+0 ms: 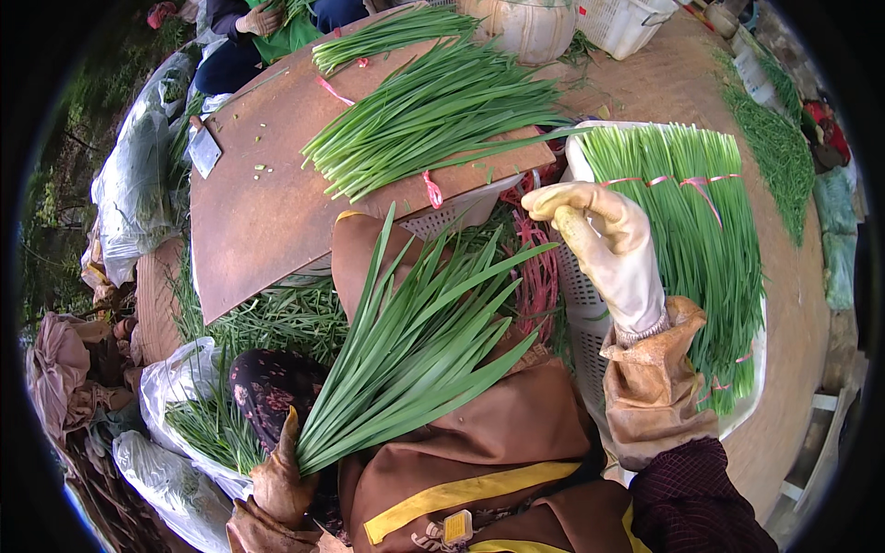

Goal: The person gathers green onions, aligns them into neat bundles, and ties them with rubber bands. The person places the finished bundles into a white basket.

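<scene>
My left hand [285, 480], in a soiled glove, grips the base of a loose bunch of garlic chives [415, 345]. The leaves fan up and to the right across my brown apron [477, 442]. My right hand [601, 242], in a stained pale glove, is raised left of a crate's chives. Its fingers are curled, with the thumb close to the fingertips; no object shows between them. Beside it, a white plastic crate [588, 325] holds chive bundles [691, 228] tied with pink ribbon. More cut chives [435, 117] lie on the brown board [256, 214] ahead.
A cleaver [204, 148] lies at the board's left edge. Pink ties [536, 276] hang below the board's right end. Plastic bags [142, 166] of greens line the left. Another person's gloved hand [260, 19] appears at the top left. Loose greens [771, 152] lie far right.
</scene>
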`<state>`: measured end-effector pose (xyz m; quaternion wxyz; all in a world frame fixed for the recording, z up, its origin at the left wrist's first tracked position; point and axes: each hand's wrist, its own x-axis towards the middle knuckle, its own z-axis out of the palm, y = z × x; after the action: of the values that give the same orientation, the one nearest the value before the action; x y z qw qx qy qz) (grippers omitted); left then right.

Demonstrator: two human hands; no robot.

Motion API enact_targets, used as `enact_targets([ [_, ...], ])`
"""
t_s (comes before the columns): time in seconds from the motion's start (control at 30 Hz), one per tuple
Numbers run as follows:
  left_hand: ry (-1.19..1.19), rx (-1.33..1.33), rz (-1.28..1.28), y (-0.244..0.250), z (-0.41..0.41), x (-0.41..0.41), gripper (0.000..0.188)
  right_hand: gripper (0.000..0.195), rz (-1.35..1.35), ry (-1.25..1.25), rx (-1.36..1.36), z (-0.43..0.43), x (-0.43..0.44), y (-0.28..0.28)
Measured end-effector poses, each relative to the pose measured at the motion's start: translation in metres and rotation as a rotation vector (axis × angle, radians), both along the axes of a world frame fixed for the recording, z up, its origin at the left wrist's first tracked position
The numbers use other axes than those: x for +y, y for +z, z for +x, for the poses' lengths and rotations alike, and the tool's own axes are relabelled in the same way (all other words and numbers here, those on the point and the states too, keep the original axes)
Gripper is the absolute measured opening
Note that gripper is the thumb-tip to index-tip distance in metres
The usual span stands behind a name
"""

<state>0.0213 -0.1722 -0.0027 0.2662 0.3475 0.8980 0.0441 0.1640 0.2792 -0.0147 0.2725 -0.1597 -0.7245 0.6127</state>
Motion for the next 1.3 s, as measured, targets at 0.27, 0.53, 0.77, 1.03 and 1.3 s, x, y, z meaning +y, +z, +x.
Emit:
enact_targets([
  [0.27, -0.003, -0.033, -0.003, 0.006, -0.003, 0.007, 0.100, 0.011, 0.435, 0.501, 0.030, -0.045, -0.067, -0.007],
  [0.53, 0.096, -0.140, 0.169, 0.006, -0.005, 0.013, 0.094, 0.020, 0.376, 0.276, -0.168, -0.038, -0.036, -0.004],
  [0.77, 0.037, -0.084, 0.139, 0.002, -0.005, 0.010, 0.090, 0.020, 0.061, 0.106, -0.294, 0.014, 0.007, 0.015],
  [1.03, 0.041, -0.086, 0.174, 0.002, -0.006, 0.012, 0.091, 0.009, 0.295, 0.036, -0.269, 0.018, 0.005, -0.026],
  [1.3, 0.079, -0.123, 0.149, 0.004, -0.005, 0.013, 0.086, 0.013, 0.587, 0.165, -0.201, -0.021, -0.003, -0.044],
])
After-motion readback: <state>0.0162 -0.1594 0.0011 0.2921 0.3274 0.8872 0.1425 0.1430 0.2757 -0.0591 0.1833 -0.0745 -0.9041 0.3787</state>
